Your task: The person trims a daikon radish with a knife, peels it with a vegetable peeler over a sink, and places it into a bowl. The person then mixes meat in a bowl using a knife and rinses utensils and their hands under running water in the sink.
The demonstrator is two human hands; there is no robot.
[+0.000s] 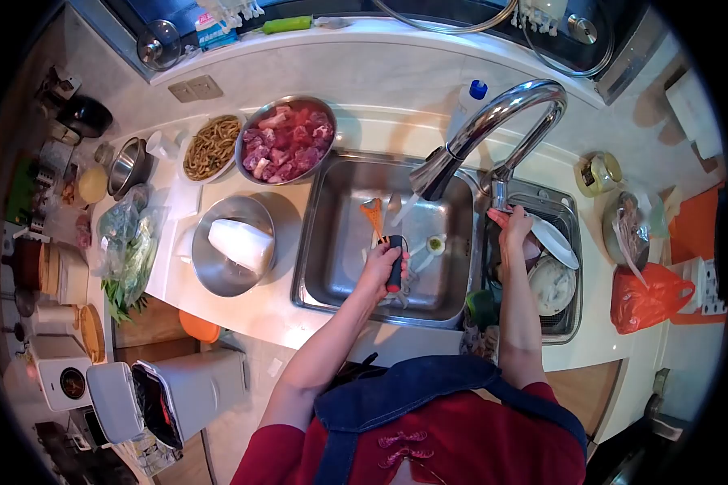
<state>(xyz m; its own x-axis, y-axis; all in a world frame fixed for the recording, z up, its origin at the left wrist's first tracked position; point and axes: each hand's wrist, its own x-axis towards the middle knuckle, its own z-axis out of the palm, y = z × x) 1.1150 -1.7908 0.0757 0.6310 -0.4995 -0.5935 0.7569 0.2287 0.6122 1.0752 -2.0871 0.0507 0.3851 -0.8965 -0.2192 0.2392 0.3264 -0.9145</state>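
Over the sink basin [319, 279], my left hand [380, 271] is wrapped round a dark handle [394, 265] with red parts. An orange utensil [371, 214] and a metal blade-like piece [392, 212] show just beyond that hand; which one belongs to the handle is unclear. Water runs from the chrome faucet [441, 166] into the basin. My right hand [514, 226] is at the near side of the faucet base, beside a white plate [552, 241] in the drainer; its fingers are partly hidden, and I cannot make out what they hold.
Left of the sink stand a bowl of raw meat [287, 141], a dish of brown strips [210, 148] and a steel bowl [233, 279] with a white item inside. A red bag [647, 299] lies at the right. An open bin [198, 392] stands lower left.
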